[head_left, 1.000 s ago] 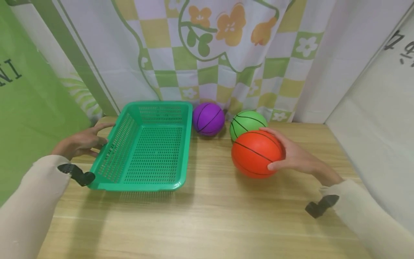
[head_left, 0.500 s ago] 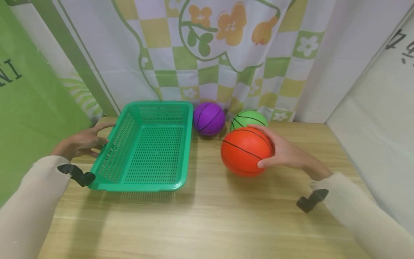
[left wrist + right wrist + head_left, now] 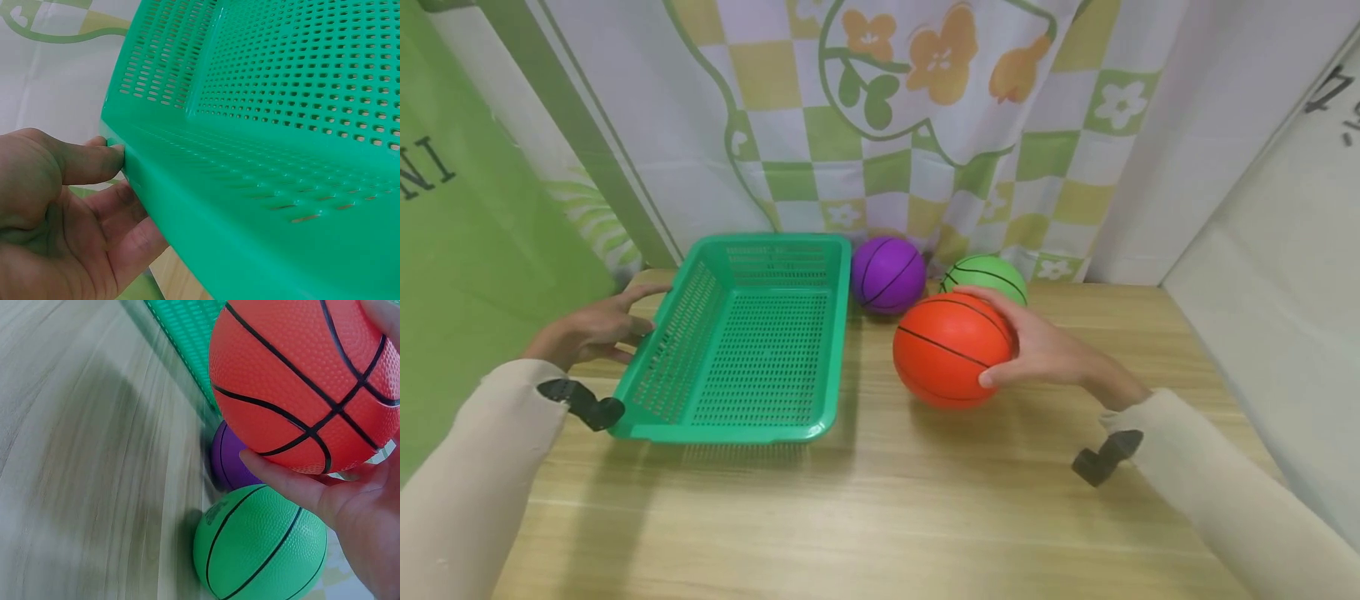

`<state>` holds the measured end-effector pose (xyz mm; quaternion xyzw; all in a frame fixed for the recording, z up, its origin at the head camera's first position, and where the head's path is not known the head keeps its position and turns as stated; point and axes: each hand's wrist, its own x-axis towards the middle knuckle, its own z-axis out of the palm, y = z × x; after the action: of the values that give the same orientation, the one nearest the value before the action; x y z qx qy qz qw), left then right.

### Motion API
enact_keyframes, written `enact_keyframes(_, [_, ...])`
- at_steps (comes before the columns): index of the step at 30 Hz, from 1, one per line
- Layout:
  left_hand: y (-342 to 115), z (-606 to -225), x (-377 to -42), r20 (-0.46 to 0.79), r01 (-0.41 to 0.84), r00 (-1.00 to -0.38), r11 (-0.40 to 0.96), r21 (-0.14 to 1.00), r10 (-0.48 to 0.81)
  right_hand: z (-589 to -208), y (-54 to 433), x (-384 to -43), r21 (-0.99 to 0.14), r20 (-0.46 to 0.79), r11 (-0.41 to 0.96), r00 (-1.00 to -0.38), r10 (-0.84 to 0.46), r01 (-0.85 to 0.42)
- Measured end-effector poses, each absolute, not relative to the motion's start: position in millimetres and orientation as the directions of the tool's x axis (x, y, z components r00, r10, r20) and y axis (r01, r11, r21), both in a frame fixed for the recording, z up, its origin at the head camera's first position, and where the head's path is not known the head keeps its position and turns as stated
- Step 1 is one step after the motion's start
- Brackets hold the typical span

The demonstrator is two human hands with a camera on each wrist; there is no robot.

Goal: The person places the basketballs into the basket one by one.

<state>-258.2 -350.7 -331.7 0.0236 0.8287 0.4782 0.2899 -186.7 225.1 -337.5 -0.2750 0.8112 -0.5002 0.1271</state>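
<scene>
On the left of the head view, my left hand [image 3: 598, 329] grips the outer rim of a green plastic basket [image 3: 835, 367]. In the left wrist view the thumb [image 3: 94, 164] lies against the rim, with the other fingers below it outside the wall. The basket's perforated floor holds nothing. My right hand [image 3: 1037, 346] holds a red toy basketball [image 3: 951, 350] from its right side, fingers and thumb spread round it. From the right wrist view [image 3: 300, 381], the red ball appears raised off the tabletop.
A purple ball [image 3: 887, 275] sits close to the basket's right side. Behind the red ball is a green ball [image 3: 988, 275], partly hidden. A checked curtain [image 3: 880, 167] hangs along the back of the wooden table [image 3: 880, 517], and a pale sheet [image 3: 1285, 250] stands at right.
The red ball and my right hand have moved left toward the basket, covering different parts of the green ball. My left hand keeps its place on the rim.
</scene>
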Motion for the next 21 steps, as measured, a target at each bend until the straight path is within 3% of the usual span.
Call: enact_keyframes(21, [-350.8, -333.2, -257.2, -0.453, -0.229, -0.837, 0.554, 0.800, 0.308, -335.6, 200.3, -196.5, -0.900, 0.108, 0.260, -0.756, -0.646, -0.350])
